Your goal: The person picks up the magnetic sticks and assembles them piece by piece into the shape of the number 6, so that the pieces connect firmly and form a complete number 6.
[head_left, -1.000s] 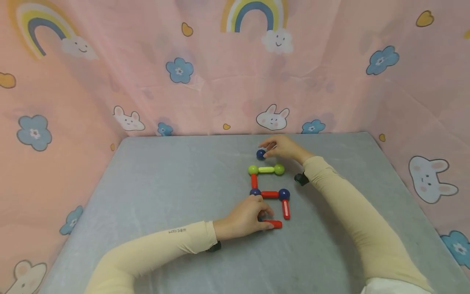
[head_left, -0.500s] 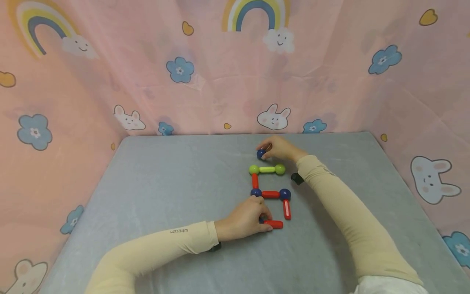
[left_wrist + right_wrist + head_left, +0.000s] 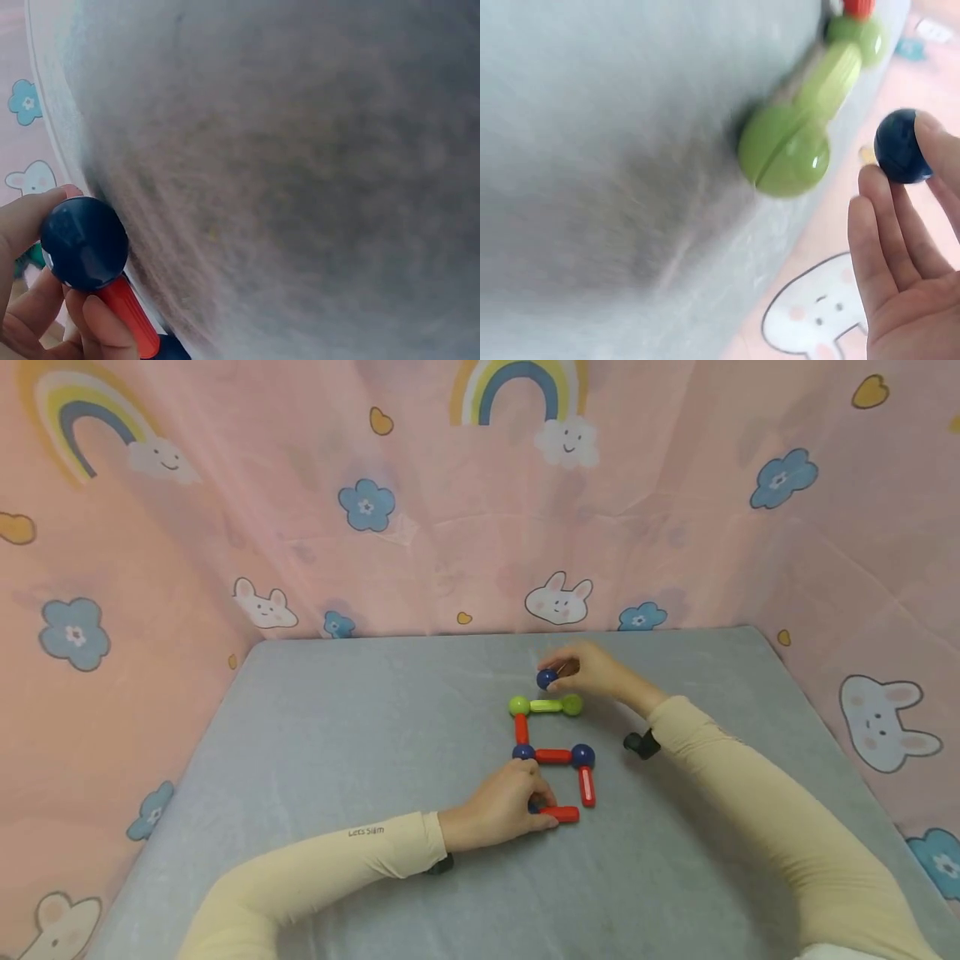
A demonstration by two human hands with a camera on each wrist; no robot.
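Observation:
My left hand (image 3: pixel 498 808) grips a blue ball (image 3: pixel 85 244) with a red magnetic rod (image 3: pixel 561 814) attached to it. In the head view the fingers largely cover that ball. The rod points right, its free end apart from an upright red rod (image 3: pixel 587 787). At the back, my right hand (image 3: pixel 592 672) pinches another blue ball (image 3: pixel 901 146) between thumb and fingers, just beyond a lime rod (image 3: pixel 546 706). That rod joins two lime balls, the left one (image 3: pixel 519 706) and the right one (image 3: pixel 572 704). From the left one a red rod (image 3: pixel 521 729) runs toward me.
A blue ball (image 3: pixel 523 752), a horizontal red rod (image 3: pixel 553 757) and another blue ball (image 3: pixel 582 756) form the middle row on the grey table (image 3: pixel 337 718). Pink printed cloth (image 3: pixel 450 552) encloses the back and sides.
My right hand first edges left, then shifts right and a little nearer with its blue ball. My left hand stays nearly in place, its red rod rising very slightly.

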